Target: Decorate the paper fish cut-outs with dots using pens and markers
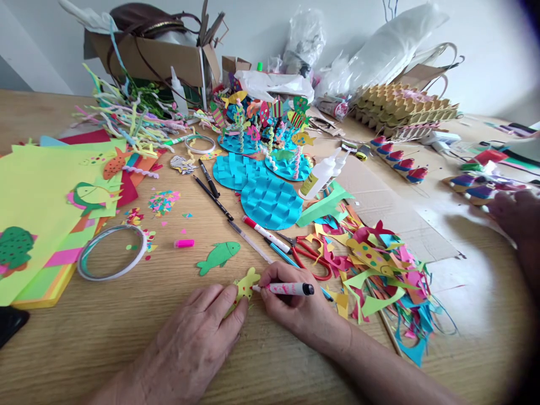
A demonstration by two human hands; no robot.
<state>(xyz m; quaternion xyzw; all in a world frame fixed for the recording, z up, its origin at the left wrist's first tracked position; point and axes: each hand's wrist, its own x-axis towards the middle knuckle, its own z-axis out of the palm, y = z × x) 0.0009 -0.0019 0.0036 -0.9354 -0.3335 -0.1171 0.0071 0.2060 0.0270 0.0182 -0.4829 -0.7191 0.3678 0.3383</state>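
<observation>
A small yellow paper fish [245, 286] with red dots lies on the wooden table near the front. My left hand [198, 332] presses it down, the thumb and fingertips on its left part. In my right hand [295, 304] is a pink-and-white marker [289, 288], its tip at the right end of the yellow fish. Just behind lies a green paper fish [218, 257]. A pink cap [184, 243] rests on the table farther left.
Red-handled scissors [314, 259] and paper scraps [379, 275] lie right; a tape roll [112, 253] and coloured sheets [46, 197] left. Behind are blue paper discs [271, 202] and glue bottles [318, 177]. Another person's hand [517, 214] is at the far right.
</observation>
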